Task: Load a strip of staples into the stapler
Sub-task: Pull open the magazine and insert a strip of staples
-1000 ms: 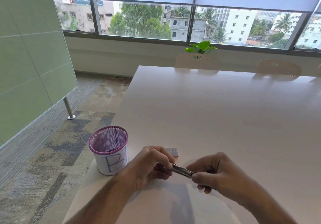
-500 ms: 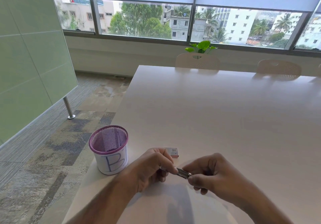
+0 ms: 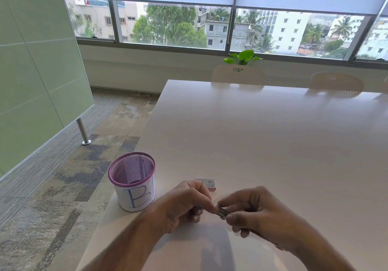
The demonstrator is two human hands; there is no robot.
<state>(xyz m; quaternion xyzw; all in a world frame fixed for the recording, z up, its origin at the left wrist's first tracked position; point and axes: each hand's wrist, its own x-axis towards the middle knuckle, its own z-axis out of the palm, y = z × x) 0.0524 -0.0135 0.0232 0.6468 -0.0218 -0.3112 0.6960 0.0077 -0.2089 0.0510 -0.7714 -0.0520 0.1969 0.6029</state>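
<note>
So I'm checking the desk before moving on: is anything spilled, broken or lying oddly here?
Nothing stands out. The mesh cup stands upright near the table edge, the small box lies flat, and both hands hold a small metal piece.

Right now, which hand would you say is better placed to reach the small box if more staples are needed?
Probably the left. The left hand sits just in front of the small box, while the right hand is farther off. Both are gripping the metal piece.
</note>
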